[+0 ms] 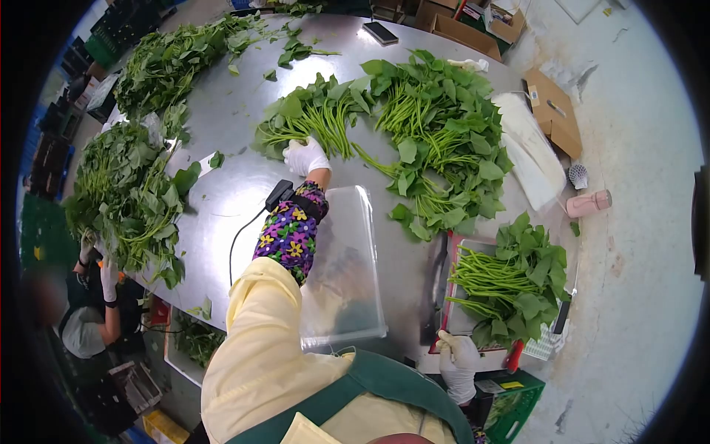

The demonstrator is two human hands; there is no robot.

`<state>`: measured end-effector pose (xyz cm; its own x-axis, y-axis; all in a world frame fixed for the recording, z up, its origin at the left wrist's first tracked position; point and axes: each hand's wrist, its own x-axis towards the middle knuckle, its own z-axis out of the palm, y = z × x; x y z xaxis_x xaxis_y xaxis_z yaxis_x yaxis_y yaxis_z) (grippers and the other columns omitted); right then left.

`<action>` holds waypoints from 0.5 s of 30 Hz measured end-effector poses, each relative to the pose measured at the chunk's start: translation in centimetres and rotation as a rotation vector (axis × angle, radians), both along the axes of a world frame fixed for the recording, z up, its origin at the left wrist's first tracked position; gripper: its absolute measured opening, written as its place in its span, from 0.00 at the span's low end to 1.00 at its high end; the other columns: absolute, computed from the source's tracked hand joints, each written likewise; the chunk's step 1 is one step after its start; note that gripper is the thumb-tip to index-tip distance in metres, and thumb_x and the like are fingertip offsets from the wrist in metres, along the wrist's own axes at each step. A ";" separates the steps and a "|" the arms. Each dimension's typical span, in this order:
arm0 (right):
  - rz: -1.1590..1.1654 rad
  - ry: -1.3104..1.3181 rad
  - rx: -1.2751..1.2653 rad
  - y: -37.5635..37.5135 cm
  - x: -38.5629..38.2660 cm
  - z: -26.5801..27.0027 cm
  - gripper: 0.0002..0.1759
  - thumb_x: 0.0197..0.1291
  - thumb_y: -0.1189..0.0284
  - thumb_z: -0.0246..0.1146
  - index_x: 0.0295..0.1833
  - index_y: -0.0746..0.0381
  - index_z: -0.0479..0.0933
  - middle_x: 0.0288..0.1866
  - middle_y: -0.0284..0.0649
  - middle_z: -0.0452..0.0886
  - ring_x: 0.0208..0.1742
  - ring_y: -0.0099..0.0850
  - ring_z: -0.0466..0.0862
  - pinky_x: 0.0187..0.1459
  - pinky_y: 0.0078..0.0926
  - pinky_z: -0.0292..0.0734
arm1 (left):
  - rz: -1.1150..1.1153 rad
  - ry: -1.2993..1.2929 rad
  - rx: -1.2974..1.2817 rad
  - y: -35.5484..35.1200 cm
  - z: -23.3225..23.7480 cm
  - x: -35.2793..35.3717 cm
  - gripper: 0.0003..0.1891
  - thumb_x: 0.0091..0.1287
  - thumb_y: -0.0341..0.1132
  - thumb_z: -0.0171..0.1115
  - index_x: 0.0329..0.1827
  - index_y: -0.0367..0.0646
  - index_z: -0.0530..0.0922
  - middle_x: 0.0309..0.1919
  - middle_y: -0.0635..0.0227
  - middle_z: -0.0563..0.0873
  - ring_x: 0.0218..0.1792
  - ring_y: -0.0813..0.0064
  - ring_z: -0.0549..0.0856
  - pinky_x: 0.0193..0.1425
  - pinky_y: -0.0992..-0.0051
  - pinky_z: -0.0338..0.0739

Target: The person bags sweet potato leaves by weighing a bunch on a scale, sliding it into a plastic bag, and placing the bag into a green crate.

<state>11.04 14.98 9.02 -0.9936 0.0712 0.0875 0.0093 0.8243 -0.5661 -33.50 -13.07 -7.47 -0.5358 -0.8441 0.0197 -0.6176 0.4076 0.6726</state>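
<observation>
My left hand (307, 156), in a white glove, reaches over the metal table, its fingers curled on the stem ends of a bunch of leafy greens (325, 122). A larger heap of the same greens (444, 140) lies just right of that bunch. Low on the right, my right hand (458, 362), also gloved, rests with bent fingers at the near edge of a red-rimmed tray (446, 296). What its fingers hold, if anything, is hidden. On the tray lies a bundle of greens (510, 285), stems to the left. Clear plastic bags (340, 266) lie flat below my left forearm.
Across the table a co-worker's gloved hands (109, 280) are at another pile of greens (126, 192). A phone (380, 32) lies at the far edge. A pink bottle (589, 203) and a cardboard box (553, 112) are on the right. A cable (240, 240) runs from my wrist device.
</observation>
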 end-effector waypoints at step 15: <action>-0.018 0.016 0.045 0.3 1.4 -0.5 0.17 0.50 0.79 0.66 0.48 0.57 0.82 0.30 0.37 0.80 0.34 0.40 0.80 0.37 0.38 0.76 | -0.022 -0.116 0.253 -2.1 -0.3 -1.5 0.25 0.62 0.56 0.56 0.50 0.45 0.84 0.50 0.57 0.87 0.55 0.54 0.82 0.61 0.54 0.70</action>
<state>12.42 15.27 8.52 -0.9906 0.0852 0.1067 0.0160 0.8485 -0.5289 -35.00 -15.15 -7.78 -0.5400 -0.8027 -0.2532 -0.6895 0.2493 0.6800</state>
